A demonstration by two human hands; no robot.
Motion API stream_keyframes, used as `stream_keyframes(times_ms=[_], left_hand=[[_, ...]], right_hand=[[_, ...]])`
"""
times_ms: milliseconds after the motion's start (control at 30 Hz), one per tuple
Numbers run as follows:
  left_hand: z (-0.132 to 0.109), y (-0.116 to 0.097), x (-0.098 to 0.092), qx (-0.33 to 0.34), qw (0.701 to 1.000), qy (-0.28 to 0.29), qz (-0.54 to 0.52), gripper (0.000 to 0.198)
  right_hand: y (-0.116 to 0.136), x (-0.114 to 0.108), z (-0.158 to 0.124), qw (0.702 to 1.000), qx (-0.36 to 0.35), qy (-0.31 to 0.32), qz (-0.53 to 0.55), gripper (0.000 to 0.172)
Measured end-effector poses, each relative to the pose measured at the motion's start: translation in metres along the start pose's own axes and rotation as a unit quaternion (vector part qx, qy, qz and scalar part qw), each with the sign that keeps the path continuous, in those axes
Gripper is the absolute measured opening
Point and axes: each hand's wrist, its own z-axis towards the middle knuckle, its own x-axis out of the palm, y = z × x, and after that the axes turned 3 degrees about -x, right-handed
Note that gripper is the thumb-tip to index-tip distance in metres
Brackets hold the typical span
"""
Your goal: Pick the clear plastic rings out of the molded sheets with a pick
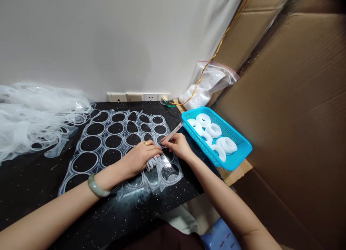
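Observation:
A translucent sheet (123, 134) with rows of large round holes lies flat on the black countertop. Over its right part is my left hand (140, 157), its fingers curled around a small bunch of white rings (152, 163) that shows below the palm. My right hand (178, 146) pinches a narrow, pale flat strip (173, 132), tilted up to the right; its exact kind is unclear. Both hands' fingertips nearly meet above the sheet. To the right, a blue plastic basket (234, 163) contains several coiled white rings (214, 130).
Tangled translucent sheet scraps (35, 120) are heaped at the left. Wall sockets (134, 97) line the back, with a yellow-red cable (213, 57) running from one. A clear bag (205, 84) stands behind the basket. Large cardboard (292, 91) borders the right side.

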Motion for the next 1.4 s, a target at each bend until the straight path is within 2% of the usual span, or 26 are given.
stream_keyframes(times_ms=[567, 667, 733, 900, 1067, 1167, 1233, 1400], left_hand=[[-0.004, -0.007, -0.001, -0.008, 1.0, -0.005, -0.011, 0.036], [0.0, -0.009, -0.004, -0.004, 0.999, -0.005, -0.034, 0.035], [0.001, -0.01, -0.005, 0.002, 0.999, -0.006, -0.049, 0.035], [0.0, -0.008, -0.002, -0.011, 0.998, -0.002, -0.059, 0.03], [-0.005, -0.006, 0.0, 0.005, 0.998, -0.005, -0.06, 0.032], [-0.007, -0.005, -0.002, 0.024, 0.999, -0.003, -0.041, 0.034], [-0.007, -0.005, -0.004, 0.029, 0.999, -0.002, -0.037, 0.036], [-0.008, -0.012, -0.01, 0.035, 0.998, -0.003, -0.053, 0.033]], right_hand=[[-0.001, 0.002, -0.004, 1.0, 0.006, -0.005, -0.004, 0.016], [-0.002, 0.004, -0.006, 1.0, -0.015, -0.016, -0.02, 0.013], [-0.002, 0.006, -0.009, 0.996, -0.049, -0.025, -0.074, 0.011], [0.006, 0.009, -0.014, 0.949, -0.13, -0.026, -0.286, 0.018], [0.016, 0.008, -0.003, 0.886, -0.123, -0.034, -0.445, 0.025], [0.027, 0.0, 0.016, 0.86, -0.116, -0.078, -0.49, 0.026], [0.036, -0.008, 0.031, 0.85, -0.11, -0.132, -0.498, 0.029], [0.06, -0.04, 0.06, 0.848, -0.093, -0.274, -0.443, 0.033]])
